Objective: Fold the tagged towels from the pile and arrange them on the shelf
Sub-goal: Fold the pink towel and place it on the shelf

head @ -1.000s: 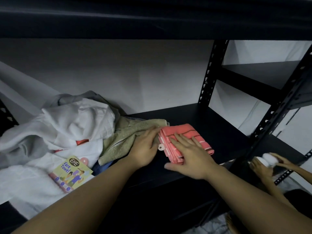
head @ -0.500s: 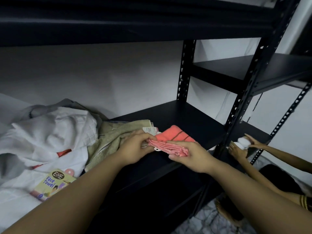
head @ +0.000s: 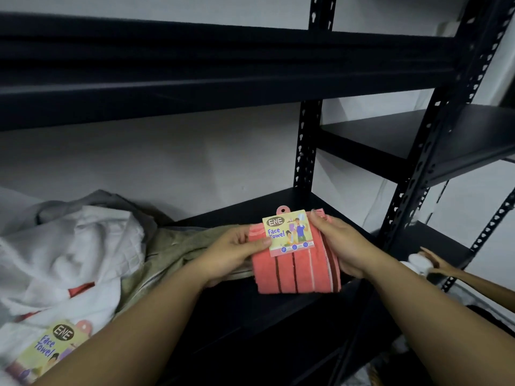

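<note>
A folded coral towel with dark stripes hangs upright in front of me, above the black shelf board. Its "Face Towel" card tag faces the camera. My left hand pinches the towel's left edge, thumb on the tag. My right hand grips the right edge and the stacked folds. To the left lies the pile: white towels, an olive towel, and a second tag at the bottom left.
A dark upper shelf runs overhead. Perforated black uprights stand behind and right of the towel. Another person's hand holds a white object at the neighbouring rack on the right.
Both hands lifted the coral towel off the shelf board and turned it upright, so its tag now faces me. The view has tilted upward and right.
</note>
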